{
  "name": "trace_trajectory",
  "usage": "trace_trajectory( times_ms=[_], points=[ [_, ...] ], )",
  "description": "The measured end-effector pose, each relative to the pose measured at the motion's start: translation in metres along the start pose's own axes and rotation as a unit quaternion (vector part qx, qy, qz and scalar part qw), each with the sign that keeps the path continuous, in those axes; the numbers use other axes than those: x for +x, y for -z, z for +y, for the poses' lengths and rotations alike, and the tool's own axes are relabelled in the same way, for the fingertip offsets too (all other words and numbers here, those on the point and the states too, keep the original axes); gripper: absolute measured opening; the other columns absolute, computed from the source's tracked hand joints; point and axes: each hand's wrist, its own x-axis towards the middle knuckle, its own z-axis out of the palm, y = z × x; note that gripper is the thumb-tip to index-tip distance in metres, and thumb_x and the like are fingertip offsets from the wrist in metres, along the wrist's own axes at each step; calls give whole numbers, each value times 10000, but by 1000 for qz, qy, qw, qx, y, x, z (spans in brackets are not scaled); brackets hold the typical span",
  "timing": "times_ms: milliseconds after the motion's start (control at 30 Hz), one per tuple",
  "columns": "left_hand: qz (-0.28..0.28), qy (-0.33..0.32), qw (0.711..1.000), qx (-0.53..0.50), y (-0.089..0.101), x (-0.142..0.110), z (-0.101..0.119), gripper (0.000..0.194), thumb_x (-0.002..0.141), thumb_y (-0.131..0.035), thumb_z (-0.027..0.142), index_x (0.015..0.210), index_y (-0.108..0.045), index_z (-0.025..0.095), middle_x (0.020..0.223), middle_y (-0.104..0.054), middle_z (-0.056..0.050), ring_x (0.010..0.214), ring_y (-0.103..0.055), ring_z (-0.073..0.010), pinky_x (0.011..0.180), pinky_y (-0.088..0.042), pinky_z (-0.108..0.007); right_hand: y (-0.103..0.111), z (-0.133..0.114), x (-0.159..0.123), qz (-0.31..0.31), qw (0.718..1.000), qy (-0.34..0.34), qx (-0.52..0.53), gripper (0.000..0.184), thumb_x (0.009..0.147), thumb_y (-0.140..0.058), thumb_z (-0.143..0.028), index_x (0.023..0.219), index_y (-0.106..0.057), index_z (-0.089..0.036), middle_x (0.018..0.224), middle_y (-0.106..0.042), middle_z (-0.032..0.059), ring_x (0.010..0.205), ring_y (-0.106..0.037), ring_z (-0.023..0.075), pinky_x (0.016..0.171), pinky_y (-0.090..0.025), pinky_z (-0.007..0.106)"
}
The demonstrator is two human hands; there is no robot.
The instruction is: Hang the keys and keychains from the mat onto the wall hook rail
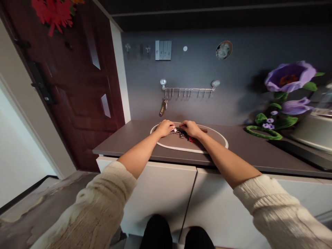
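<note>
one metallic bunch between left hand and right hand, over white-rimmed mat; red piece just beside right hand. both hands half-curled, tips partly hidden; cannot tell whether either has hold of anything.

Small shiny metal pieces lie on the smooth, matt mat. Around the mat, the surface looks matt; above it, a glossy metal rail; left, a polished wood-look door; right, 2 soft, cloth-like purple flowers.
</note>
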Motion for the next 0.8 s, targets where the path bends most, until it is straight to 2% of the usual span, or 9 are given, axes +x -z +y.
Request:
trace_trajectory(
  times_ms=[200,433,667,800],
  points=[
    [-53,12,999,8,-1,1,-1,314,825,-400,322,848,-683,190,879,-678,-45,809,-562,-152,745,-379,-238,0,-1,1,-15,999,9,-40,202,780,-499,-150,882,-673,-154,903,-679,61,833,-597,149,769,-401,219],
    [-63,18,997,46,2,2,-1,296,809,-420,321,817,-693,208,847,-682,-43,799,-562,-164,712,-372,-252,0,-4,2,-18,999,3,-50,206,778,-505,-153,893,-676,-158,920,-679,63,844,-599,154,761,-404,219],
    [-32,24,998,46,3,1,-1,265,810,-431,286,876,-682,232,953,-662,-38,946,-529,-195,823,-359,-303,-2,-3,3,-9,999,17,-42,190,763,-524,-158,867,-682,-170,896,-683,58,825,-598,154,751,-403,224],
    [-10,34,999,26,4,1,-1,252,806,-441,269,898,-674,239,956,-654,-38,947,-523,-193,856,-354,-322,-2,-4,3,-9,999,11,-41,193,763,-520,-157,872,-679,-166,904,-680,70,831,-599,166,748,-402,232]
  ],
)
